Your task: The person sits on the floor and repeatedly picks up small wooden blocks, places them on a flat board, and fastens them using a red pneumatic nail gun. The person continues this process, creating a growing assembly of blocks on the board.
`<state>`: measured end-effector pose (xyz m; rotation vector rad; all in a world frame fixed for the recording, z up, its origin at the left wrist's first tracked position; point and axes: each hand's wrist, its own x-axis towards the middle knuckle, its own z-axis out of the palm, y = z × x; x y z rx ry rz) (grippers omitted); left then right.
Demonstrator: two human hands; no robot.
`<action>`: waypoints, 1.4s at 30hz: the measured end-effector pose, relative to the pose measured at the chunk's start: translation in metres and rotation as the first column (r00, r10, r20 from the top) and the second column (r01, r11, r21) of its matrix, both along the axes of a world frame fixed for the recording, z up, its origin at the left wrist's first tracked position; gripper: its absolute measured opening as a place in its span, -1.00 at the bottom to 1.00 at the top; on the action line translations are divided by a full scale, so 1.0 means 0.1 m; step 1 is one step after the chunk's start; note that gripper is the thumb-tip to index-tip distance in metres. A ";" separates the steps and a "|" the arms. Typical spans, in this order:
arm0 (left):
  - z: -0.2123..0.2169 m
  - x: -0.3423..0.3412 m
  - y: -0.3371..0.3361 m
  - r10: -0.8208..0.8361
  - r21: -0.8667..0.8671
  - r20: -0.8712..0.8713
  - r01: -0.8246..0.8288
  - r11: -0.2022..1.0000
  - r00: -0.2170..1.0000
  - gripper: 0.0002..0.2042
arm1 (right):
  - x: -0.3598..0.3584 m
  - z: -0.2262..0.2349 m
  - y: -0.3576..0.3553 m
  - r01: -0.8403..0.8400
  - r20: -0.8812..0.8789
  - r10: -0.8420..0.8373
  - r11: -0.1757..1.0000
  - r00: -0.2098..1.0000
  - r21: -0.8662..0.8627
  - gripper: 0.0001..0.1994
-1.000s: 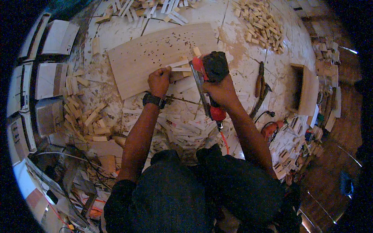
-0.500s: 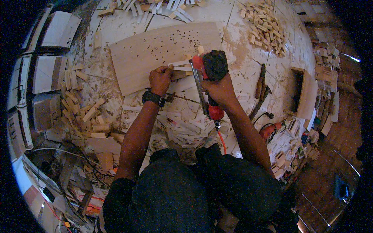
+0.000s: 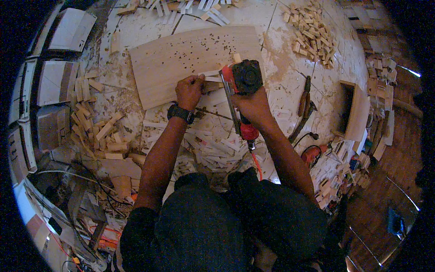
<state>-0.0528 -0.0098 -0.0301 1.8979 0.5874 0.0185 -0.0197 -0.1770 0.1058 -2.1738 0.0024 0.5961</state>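
Note:
My right hand [image 3: 252, 106] is wrapped round the grip of a red and black nail gun [image 3: 247, 78], fed by an orange air hose [image 3: 257, 165]. The gun's nose end rests over the right ends of narrow pale wooden strips [image 3: 212, 78]. My left hand [image 3: 189, 90], with a dark watch on its wrist, pinches those strips at their left ends. Under them lies a wide wooden board [image 3: 156, 75] dotted with dark specks. A small wood block [image 3: 237, 58] shows just beyond the gun. The nail tip is hidden.
Small wood blocks are heaped at far right [image 3: 315, 36] and left [image 3: 102, 131]. A hammer [image 3: 304, 106] lies right of my right arm, near an open wooden box [image 3: 352, 110] and an orange power tool [image 3: 312, 155]. Loose white strips [image 3: 210, 145] cover the floor before my knees.
The nail gun and my right hand have shifted very slightly left. My left hand keeps its pinch on the strips.

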 end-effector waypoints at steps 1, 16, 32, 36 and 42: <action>0.01 0.01 0.01 -0.009 0.024 -0.039 0.010 1.000 0.999 -0.63 | 0.00 0.00 0.01 0.014 -0.007 -0.013 0.999 1.000 0.029 -0.64; -0.26 0.01 0.03 -0.087 0.134 0.154 0.066 0.989 0.984 -0.65 | -0.05 0.07 0.13 -0.010 0.166 0.026 0.995 0.986 -0.095 -0.66; 0.17 0.08 0.02 -0.081 -0.162 -0.094 0.065 0.985 0.992 -0.70 | -0.01 0.31 -0.81 0.297 -0.055 -0.292 0.944 0.955 0.142 -0.69; 0.30 0.05 0.05 -0.105 -0.216 -0.165 0.068 0.974 0.981 -0.72 | -0.06 0.30 -0.92 0.227 0.028 -0.229 0.972 0.973 0.056 -0.70; 0.37 0.02 0.14 -0.451 -0.218 -0.101 0.422 0.880 0.887 -0.77 | -0.14 0.27 -1.16 0.345 -0.034 -0.344 0.932 0.938 0.111 -0.67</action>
